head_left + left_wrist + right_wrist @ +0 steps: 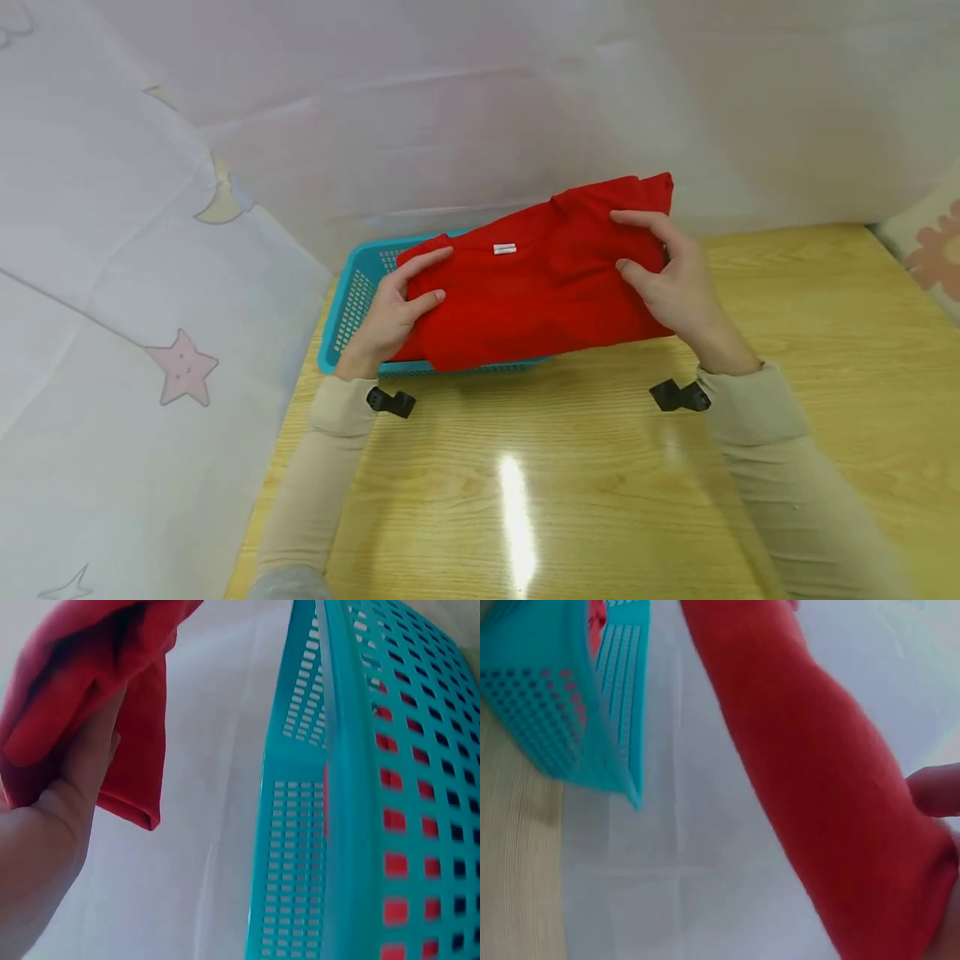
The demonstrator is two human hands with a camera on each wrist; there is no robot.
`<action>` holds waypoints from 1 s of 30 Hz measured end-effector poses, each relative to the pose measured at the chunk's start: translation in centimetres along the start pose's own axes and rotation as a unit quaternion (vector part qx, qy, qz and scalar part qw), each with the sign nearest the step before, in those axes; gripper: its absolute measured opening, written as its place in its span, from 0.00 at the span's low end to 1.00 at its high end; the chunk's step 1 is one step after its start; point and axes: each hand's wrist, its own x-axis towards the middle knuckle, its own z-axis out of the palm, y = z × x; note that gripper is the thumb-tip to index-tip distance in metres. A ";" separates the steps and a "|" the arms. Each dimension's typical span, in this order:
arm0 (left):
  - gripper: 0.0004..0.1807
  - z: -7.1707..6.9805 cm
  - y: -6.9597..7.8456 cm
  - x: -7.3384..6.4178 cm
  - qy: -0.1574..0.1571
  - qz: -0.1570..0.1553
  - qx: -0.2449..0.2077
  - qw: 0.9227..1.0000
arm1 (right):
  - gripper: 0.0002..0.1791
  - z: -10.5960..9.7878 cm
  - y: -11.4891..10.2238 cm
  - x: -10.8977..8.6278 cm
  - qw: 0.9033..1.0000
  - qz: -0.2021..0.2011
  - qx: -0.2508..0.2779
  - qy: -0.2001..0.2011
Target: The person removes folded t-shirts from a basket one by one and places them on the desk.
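Note:
A folded red garment (525,292) with a small white label (505,248) is held up between both hands, above the basket. My left hand (390,312) grips its left end, thumb on the near face. At the right end, my right hand (678,283) pinches the cloth between thumb and fingers; this end is raised higher than the left. Behind and below the garment stands a teal plastic basket (352,308), mostly covered by it in the head view. Through the basket's holes in the left wrist view, more red cloth (395,864) shows inside.
The basket stands on a light wooden table (600,467), at its back left. A pale wall covering (465,125) rises behind the table, and another with a pink star (183,367) is on the left. A flower-patterned cloth (937,250) shows at the far right.

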 end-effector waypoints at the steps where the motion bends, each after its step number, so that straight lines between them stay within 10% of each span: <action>1: 0.26 0.3 0.1 0.1 -0.001 -0.006 0.015 1.000 | 0.27 -0.2 0.1 0.0 1.000 -0.006 -0.010 0.005; 12: 0.28 3.3 0.2 1.8 0.024 0.014 0.116 0.993 | 0.25 -2.0 1.1 -0.4 0.997 -0.019 -0.063 0.050; 30: 0.29 7.0 -0.4 3.5 0.009 0.066 0.070 0.995 | 0.22 -4.8 1.9 -1.3 0.986 0.008 -0.072 0.153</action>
